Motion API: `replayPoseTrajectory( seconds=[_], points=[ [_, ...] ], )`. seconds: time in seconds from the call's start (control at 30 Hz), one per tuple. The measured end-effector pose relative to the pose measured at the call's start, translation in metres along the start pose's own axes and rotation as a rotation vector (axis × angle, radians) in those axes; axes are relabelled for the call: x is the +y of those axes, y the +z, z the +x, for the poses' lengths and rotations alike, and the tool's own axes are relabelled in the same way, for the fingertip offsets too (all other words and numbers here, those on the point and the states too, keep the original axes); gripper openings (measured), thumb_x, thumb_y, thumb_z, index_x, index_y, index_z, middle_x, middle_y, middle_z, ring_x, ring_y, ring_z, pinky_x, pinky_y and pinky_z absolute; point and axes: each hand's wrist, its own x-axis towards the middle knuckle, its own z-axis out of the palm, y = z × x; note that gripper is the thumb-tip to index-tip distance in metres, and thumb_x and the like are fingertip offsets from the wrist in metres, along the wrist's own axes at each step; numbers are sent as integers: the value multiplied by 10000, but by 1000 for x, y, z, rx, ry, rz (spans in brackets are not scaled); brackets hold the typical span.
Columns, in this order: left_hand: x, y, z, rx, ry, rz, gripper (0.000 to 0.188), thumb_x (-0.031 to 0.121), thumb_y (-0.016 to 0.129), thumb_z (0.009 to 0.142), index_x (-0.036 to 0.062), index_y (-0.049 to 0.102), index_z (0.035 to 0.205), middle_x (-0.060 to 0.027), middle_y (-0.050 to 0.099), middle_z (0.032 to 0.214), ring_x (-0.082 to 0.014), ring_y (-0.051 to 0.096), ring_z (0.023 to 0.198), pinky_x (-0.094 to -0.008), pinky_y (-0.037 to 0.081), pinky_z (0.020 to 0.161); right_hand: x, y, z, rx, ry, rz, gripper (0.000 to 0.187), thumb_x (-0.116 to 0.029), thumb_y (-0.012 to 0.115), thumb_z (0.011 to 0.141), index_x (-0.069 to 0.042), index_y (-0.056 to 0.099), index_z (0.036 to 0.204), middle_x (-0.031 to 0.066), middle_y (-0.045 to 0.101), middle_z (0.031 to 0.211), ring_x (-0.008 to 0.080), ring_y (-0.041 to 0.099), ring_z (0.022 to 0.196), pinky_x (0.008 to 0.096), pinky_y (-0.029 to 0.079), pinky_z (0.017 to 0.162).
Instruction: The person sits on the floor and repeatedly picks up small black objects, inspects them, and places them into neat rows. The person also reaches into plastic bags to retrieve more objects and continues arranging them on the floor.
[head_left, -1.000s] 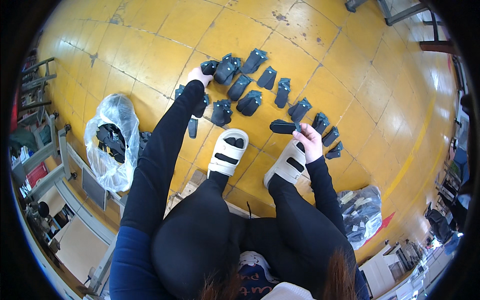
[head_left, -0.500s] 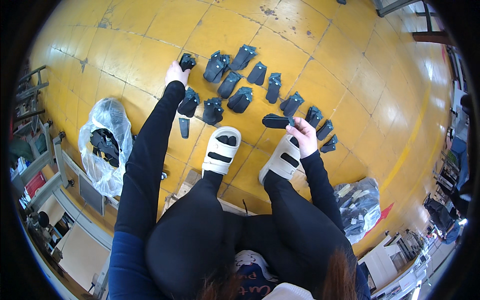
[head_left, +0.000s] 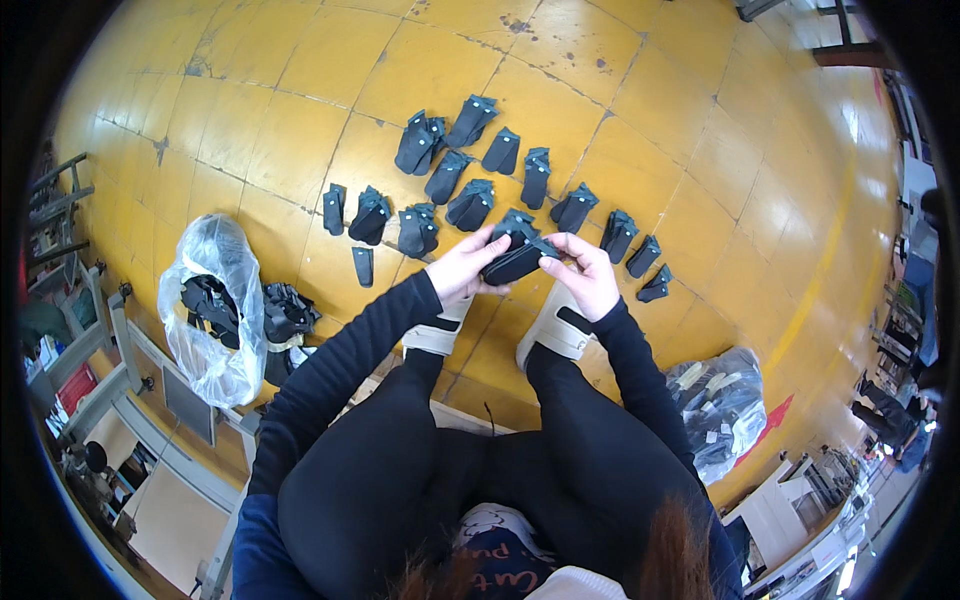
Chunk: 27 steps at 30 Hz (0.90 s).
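In front of my knees, my left hand [head_left: 463, 270] and my right hand [head_left: 588, 275] are close together, each closed on a stack of dark fabric pieces [head_left: 515, 262]. The pieces look flat and rounded at one end, with dark green at the other. One stack lies against the other between my fingers, and I cannot tell exactly where they part. Beyond my hands, several similar bundles lie on the floor; the nearest are a bundle [head_left: 470, 205] past my left fingers and another bundle [head_left: 619, 236] beyond my right hand. Small pale tags show on some.
On the yellow tiled floor [head_left: 330, 70], a clear plastic bag [head_left: 245, 350] with dark items stands left, beside a dark heap [head_left: 288, 312]. Another filled bag [head_left: 715, 410] is at right. My pale sandals [head_left: 558, 330] flank the space below my hands. Metal-framed tables [head_left: 165, 490] line the left.
My left hand has come back from the far left floor to meet my right hand, bringing a stack with it. The right hand has moved slightly left with its stack.
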Motion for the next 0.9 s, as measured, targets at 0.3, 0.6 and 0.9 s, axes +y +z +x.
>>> replayPoseTrajectory(
  seconds=[0.3, 0.6, 0.9],
  points=[
    [-2, 19, -8, -38, 28, 75, 461, 263, 634, 877, 146, 402, 1258, -30, 565, 1063, -121, 571, 920, -314, 506, 775, -27, -8, -2, 179, -171, -270, 346, 71, 507, 771, -12, 581, 1099, 151, 549, 1227, 220, 552, 1118, 304, 437, 917],
    [7, 40, -19, -54, 73, -52, 472, 222, 634, 873, 131, 398, 1271, -41, 571, 1067, -118, 570, 918, -276, 491, 771, -17, -6, -9, 10, 39, 499, 642, -6, 507, 891, -75, 213, 1458, 129, 321, 1462, 245, 384, 1299, 342, 340, 1035],
    [-9, 25, -2, -244, 273, 755, 437, 105, 641, 799, 19, 516, 1209, -92, 606, 1072, -169, 580, 987, -289, 439, 876, -25, 3, -8, -183, -169, -189, 487, -227, 698, 768, -115, 577, 1227, 70, 661, 1096, 217, 611, 1062, 486, 253, 1081]
  ],
)
